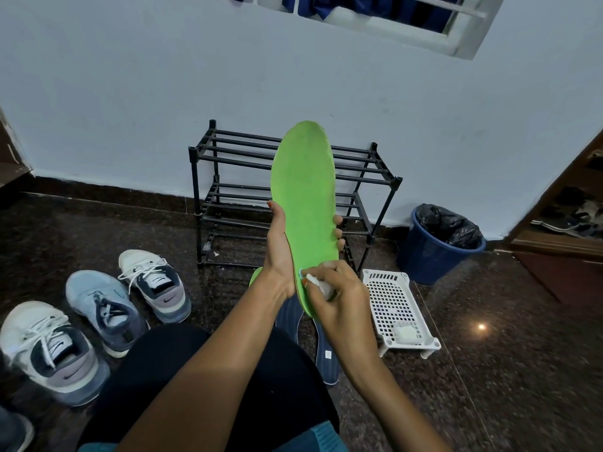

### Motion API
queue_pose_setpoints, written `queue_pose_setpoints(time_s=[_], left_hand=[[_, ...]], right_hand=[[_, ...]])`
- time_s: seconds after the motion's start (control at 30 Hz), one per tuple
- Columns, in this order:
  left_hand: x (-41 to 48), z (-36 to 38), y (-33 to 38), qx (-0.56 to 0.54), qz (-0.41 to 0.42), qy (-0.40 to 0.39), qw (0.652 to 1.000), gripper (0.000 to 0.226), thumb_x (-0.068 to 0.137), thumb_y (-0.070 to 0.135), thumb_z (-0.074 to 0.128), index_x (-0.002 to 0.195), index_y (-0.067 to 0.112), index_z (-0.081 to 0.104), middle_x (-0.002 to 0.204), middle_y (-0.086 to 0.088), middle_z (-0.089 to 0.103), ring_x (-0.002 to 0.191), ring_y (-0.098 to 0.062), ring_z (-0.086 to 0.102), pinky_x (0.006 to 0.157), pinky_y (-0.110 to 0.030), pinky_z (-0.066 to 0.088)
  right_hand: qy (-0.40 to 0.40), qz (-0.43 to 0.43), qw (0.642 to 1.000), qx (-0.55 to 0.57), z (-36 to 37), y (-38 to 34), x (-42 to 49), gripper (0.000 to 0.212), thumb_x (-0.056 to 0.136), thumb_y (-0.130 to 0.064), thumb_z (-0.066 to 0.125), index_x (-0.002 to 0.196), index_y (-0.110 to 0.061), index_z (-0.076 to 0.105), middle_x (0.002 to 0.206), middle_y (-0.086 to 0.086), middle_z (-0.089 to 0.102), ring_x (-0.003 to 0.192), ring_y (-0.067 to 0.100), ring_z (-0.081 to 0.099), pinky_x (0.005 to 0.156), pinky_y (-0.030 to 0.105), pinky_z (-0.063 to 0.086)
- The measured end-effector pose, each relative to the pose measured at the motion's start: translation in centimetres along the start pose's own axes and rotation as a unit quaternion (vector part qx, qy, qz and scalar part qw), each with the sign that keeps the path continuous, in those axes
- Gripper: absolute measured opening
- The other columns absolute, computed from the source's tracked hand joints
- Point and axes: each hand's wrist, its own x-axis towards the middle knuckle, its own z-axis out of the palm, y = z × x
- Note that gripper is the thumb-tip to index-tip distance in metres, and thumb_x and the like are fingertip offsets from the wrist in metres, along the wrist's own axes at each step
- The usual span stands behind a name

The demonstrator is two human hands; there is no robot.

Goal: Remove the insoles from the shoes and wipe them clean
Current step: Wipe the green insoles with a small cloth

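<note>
Dark speckled stone flooring (pixel 505 370) is being used as the work area, with two dark blue foam insoles (pixel 326 370) lying nearest. Above them, a crumpled white wipe (pixel 321 284) is being pinched in the curled fingers of the nearer right hand (pixel 342 301) and pressed on the heel end of a long bright green foam insole (pixel 305 197). Its middle is being gripped by the left hand (pixel 280 252), fingers wrapped behind. Its long axis is being held upright, toe pointing away toward a black metal shoe rack (pixel 195 184).

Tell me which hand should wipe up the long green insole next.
Right. The right hand pinches the white wipe against the lower end of the long green insole; the left hand grips its middle.
</note>
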Motion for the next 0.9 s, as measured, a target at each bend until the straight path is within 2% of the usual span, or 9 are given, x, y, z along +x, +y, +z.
queue_pose_setpoints(time_s=[0.1,0.17,0.3,0.43,0.6,0.8,0.9], left_hand=[[0.0,0.0,0.0,0.002,-0.004,0.0,1.0,0.092,0.086,0.076,0.015,0.106,-0.001,0.062,0.088,-0.015,0.063,0.07,-0.021,0.056,0.063,-0.03,0.053],[0.0,0.0,0.0,0.013,-0.004,0.006,1.0,0.092,0.086,0.075,0.013,0.108,0.0,0.061,0.088,-0.015,0.064,0.07,-0.022,0.058,0.064,-0.03,0.053],[0.0,-0.2,0.1,0.012,0.006,0.013,1.0,0.09,0.087,0.075,0.012,0.109,0.001,0.059,0.087,-0.014,0.063,0.068,-0.021,0.057,0.062,-0.028,0.053],[0.1,-0.2,0.1,0.004,0.007,0.015,1.0,0.09,0.086,0.076,0.014,0.108,0.001,0.059,0.087,-0.014,0.062,0.068,-0.02,0.055,0.061,-0.029,0.051],[0.2,-0.2,0.2,-0.012,0.003,0.004,1.0,0.089,0.086,0.076,0.015,0.111,0.002,0.059,0.087,-0.013,0.062,0.068,-0.02,0.055,0.061,-0.03,0.05],[0.2,-0.1,-0.1,0.013,-0.005,0.01,1.0,0.09,0.087,0.075,0.013,0.108,0.001,0.06,0.086,-0.014,0.064,0.068,-0.021,0.058,0.063,-0.029,0.052],[0.1,-0.2,0.1,0.022,0.0,0.015,1.0,0.089,0.087,0.074,0.011,0.107,0.002,0.06,0.084,-0.013,0.065,0.067,-0.02,0.059,0.063,-0.029,0.052]], right_hand=[[0.017,-0.002,0.999,-0.045,0.1,0.2,0.6,0.011,0.082,-0.001,0.062,0.087,-0.005,0.07,0.083,0.007,0.057,0.079,0.02,0.054,0.067,0.008,0.036],[0.036,-0.007,0.997,-0.067,0.4,0.2,1.2,0.01,0.083,-0.001,0.06,0.086,-0.003,0.07,0.082,0.007,0.056,0.078,0.022,0.052,0.069,0.007,0.033],[0.029,-0.004,0.997,-0.07,0.8,0.0,1.8,0.011,0.084,0.001,0.059,0.087,-0.001,0.069,0.082,0.007,0.054,0.078,0.022,0.05,0.07,0.013,0.034],[0.006,0.012,0.999,-0.029,0.7,-0.2,1.1,0.013,0.084,0.002,0.059,0.088,-0.002,0.07,0.085,0.009,0.057,0.081,0.022,0.053,0.069,0.012,0.036],[-0.011,0.017,1.0,0.018,0.2,-0.6,-0.3,0.012,0.083,0.002,0.061,0.085,-0.005,0.071,0.084,0.006,0.058,0.08,0.011,0.055,0.065,0.005,0.037],[0.03,0.015,0.997,-0.063,0.4,0.1,1.5,0.011,0.082,0.003,0.061,0.086,-0.002,0.07,0.083,0.005,0.055,0.08,0.023,0.053,0.069,0.005,0.033],[0.043,0.015,0.996,-0.077,0.7,0.2,2.3,0.012,0.082,0.003,0.06,0.087,-0.001,0.07,0.083,0.005,0.054,0.081,0.024,0.052,0.07,0.003,0.032]])
